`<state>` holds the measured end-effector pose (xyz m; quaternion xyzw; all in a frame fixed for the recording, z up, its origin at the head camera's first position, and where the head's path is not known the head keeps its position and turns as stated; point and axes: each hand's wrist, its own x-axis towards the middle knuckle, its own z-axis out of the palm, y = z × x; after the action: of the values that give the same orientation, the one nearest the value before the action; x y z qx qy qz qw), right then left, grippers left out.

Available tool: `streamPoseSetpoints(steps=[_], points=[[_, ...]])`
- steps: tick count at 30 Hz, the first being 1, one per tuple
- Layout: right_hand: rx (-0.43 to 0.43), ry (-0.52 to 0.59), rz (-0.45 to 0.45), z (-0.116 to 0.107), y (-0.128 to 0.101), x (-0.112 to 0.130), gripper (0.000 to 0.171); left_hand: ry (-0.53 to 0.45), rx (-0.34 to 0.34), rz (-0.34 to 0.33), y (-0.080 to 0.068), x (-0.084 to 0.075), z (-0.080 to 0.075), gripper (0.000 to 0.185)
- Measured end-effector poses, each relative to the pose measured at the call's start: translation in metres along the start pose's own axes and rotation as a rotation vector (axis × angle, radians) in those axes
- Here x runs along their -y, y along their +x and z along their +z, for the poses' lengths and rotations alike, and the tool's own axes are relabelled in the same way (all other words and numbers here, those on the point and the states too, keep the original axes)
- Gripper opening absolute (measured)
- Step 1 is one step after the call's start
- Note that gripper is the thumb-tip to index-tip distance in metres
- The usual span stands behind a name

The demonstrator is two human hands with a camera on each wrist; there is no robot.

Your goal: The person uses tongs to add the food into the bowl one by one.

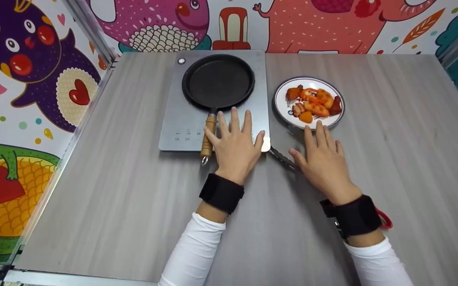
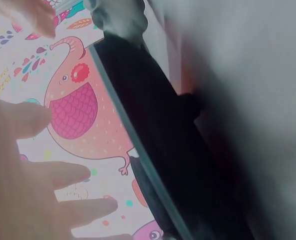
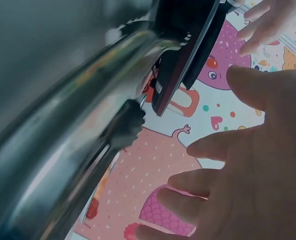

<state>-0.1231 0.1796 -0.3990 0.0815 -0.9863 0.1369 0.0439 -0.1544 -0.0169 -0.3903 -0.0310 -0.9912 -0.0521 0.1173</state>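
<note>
Both hands flat, fingers spread, gripping nothing: left hand on cooktop, right hand over tongs.

Right hand filled the right of the frame, fingers spread and straight, a blurred shiny metal rim ran across the left, dark tongs beside it, cartoon wall beyond, another hand far right.
</note>
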Motion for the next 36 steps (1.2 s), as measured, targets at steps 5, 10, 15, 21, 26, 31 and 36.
streamPoseSetpoints(steps=[5, 10, 15, 21, 26, 31, 36], points=[[0.080, -0.021, -0.019, -0.001, -0.017, -0.018, 0.077, -0.086, -0.030, -0.008, -0.001, 0.010, -0.006, 0.059], [0.215, -0.018, -0.004, 0.001, -0.031, -0.034, 0.084, -0.171, -0.106, 0.004, 0.000, 0.022, -0.009, 0.052], [0.254, -0.008, 0.033, -0.001, -0.041, -0.045, 0.090, -0.327, -0.158, 0.023, -0.003, 0.035, -0.010, 0.042], [0.243, -0.007, 0.046, -0.007, -0.044, -0.054, 0.095, -0.609, -0.090, -0.082, -0.008, 0.057, -0.014, 0.043], [0.280, -0.020, 0.055, -0.016, -0.046, -0.061, 0.097, -0.767, -0.069, -0.143, -0.008, 0.071, -0.009, 0.049], [0.268, -0.028, 0.011, -0.016, -0.048, -0.066, 0.089, -0.808, -0.117, -0.145, -0.012, 0.079, 0.000, 0.053], [0.272, 0.005, 0.024, -0.009, -0.048, -0.068, 0.086, -0.879, -0.128, -0.142, -0.015, 0.086, 0.006, 0.053]])
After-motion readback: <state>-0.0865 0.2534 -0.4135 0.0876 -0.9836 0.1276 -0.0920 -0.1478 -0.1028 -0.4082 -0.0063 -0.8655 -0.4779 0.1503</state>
